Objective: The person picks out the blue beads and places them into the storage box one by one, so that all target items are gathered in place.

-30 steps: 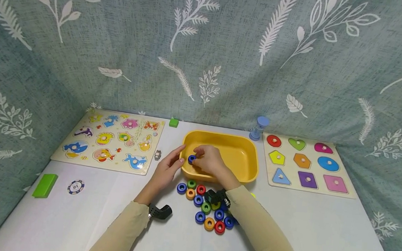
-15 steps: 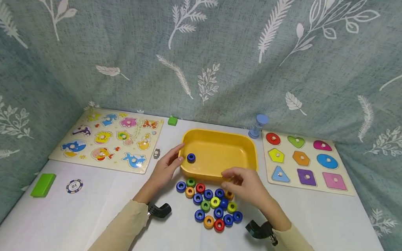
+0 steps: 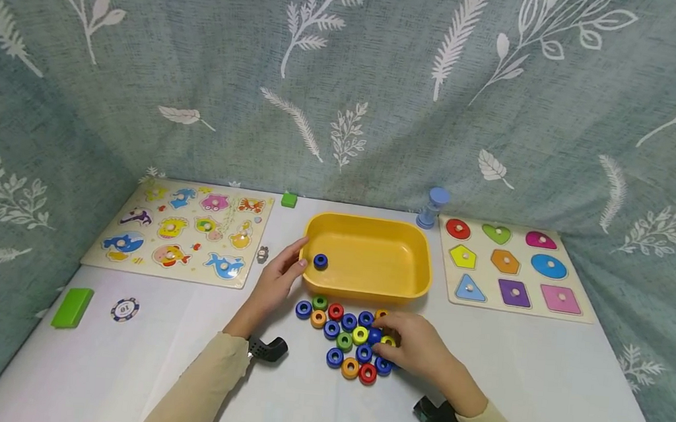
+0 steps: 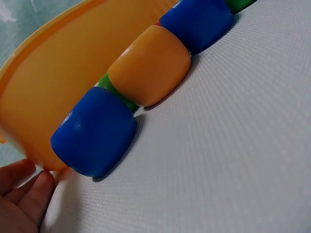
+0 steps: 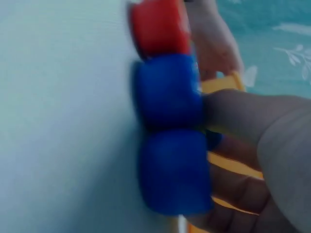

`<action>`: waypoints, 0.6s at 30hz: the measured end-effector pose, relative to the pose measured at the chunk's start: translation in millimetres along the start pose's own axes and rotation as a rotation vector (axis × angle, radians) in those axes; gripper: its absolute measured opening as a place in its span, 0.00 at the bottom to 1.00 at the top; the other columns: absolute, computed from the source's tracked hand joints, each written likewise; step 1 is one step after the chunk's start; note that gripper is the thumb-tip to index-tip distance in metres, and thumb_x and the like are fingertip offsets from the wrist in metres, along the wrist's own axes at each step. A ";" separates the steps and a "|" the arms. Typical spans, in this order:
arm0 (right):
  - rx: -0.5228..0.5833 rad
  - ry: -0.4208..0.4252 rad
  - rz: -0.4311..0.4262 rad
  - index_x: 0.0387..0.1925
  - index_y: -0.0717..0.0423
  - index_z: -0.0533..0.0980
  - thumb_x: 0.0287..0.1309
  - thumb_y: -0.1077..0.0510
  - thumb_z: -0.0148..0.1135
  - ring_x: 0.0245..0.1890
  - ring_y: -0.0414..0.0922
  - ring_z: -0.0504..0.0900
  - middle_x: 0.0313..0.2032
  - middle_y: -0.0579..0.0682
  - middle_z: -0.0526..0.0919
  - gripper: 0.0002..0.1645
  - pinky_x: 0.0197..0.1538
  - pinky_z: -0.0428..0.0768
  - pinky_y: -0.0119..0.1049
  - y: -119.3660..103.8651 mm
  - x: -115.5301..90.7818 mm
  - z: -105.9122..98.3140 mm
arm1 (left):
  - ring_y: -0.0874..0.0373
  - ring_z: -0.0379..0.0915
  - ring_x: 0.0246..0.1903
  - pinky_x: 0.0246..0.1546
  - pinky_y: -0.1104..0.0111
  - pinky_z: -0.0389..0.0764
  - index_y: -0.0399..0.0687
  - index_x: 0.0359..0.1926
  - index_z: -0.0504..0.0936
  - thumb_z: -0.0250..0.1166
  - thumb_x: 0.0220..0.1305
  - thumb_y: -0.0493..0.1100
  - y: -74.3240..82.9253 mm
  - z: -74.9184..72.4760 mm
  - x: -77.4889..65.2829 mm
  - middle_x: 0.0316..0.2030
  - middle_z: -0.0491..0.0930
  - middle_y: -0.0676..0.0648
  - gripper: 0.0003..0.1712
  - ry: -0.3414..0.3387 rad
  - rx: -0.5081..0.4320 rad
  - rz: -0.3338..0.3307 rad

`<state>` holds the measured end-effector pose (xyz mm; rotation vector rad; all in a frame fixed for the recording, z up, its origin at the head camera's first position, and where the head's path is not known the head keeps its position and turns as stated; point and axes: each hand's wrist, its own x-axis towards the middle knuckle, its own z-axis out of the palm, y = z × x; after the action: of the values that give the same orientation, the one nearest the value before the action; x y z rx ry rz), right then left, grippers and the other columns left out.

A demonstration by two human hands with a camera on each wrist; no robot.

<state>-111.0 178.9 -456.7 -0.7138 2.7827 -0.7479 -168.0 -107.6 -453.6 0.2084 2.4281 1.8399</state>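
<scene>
In the head view, my left hand (image 3: 275, 282) touches the left end of the yellow tray (image 3: 367, 293) with its fingertips, fingers nearly straight. One blue bead (image 3: 320, 261) lies inside the tray near that end. My right hand (image 3: 414, 343) is at the right side of a cluster of ring-shaped beads in front of the tray. Its thumb and forefinger close around a blue bead (image 3: 374, 336) lying on its side. The right wrist view is blurred; two blue beads (image 5: 175, 172) and a red bead (image 5: 160, 26) hide part of the grip.
Several blue, green, red, orange and yellow beads lie together, such as a red bead (image 3: 367, 373). An animal puzzle board (image 3: 178, 231) is at left, a shape puzzle board (image 3: 512, 268) at right. An hourglass (image 3: 433, 207), green block (image 3: 72, 308) and poker chip (image 3: 125, 309) stand around.
My right hand let go of the blue bead in the tray, drew back to the right over the tray's front edge, then came down at the bead cluster. My left hand stayed at the tray.
</scene>
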 end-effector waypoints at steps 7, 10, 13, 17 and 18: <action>-0.007 0.027 0.033 0.44 0.48 0.83 0.51 0.49 0.72 0.30 0.34 0.72 0.31 0.36 0.79 0.17 0.33 0.75 0.25 -7.5 -0.7 1.5 | 0.45 0.60 0.70 0.71 0.56 0.64 0.48 0.73 0.61 0.51 0.74 0.43 -1.8 -0.2 0.4 0.73 0.60 0.44 0.28 0.001 -0.007 -0.008; 0.104 0.064 0.014 0.44 0.49 0.82 0.52 0.52 0.71 0.32 0.35 0.76 0.33 0.37 0.81 0.16 0.35 0.80 0.27 -12.8 -0.8 -10.8 | 0.45 0.61 0.70 0.71 0.56 0.65 0.48 0.72 0.62 0.51 0.74 0.43 -1.5 -0.8 -0.6 0.73 0.60 0.43 0.28 -0.002 -0.008 -0.005; 0.215 0.172 -0.022 0.45 0.52 0.82 0.52 0.57 0.71 0.33 0.37 0.79 0.34 0.41 0.85 0.16 0.37 0.83 0.29 -22.0 8.4 -27.8 | 0.45 0.61 0.70 0.71 0.56 0.65 0.48 0.72 0.62 0.51 0.74 0.43 0.3 -1.2 -1.1 0.73 0.61 0.43 0.28 -0.001 -0.008 0.004; 0.242 0.299 0.001 0.49 0.55 0.81 0.53 0.58 0.70 0.32 0.40 0.78 0.38 0.47 0.86 0.19 0.38 0.82 0.30 -33.2 42.5 -38.5 | 0.45 0.61 0.70 0.71 0.56 0.65 0.48 0.72 0.62 0.51 0.74 0.43 -0.8 -0.7 0.1 0.73 0.60 0.44 0.28 0.001 -0.001 0.002; 0.232 0.306 0.026 0.50 0.55 0.81 0.54 0.57 0.70 0.32 0.40 0.77 0.39 0.48 0.86 0.20 0.38 0.82 0.30 -35.1 53.5 -38.1 | 0.44 0.61 0.70 0.71 0.55 0.65 0.48 0.72 0.61 0.51 0.74 0.43 -2.4 -0.2 0.6 0.73 0.59 0.43 0.28 0.000 0.000 -0.002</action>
<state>-154.1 142.3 -408.2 -0.5594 2.8884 -1.2442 -168.8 -108.3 -455.8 0.2064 2.4273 1.8394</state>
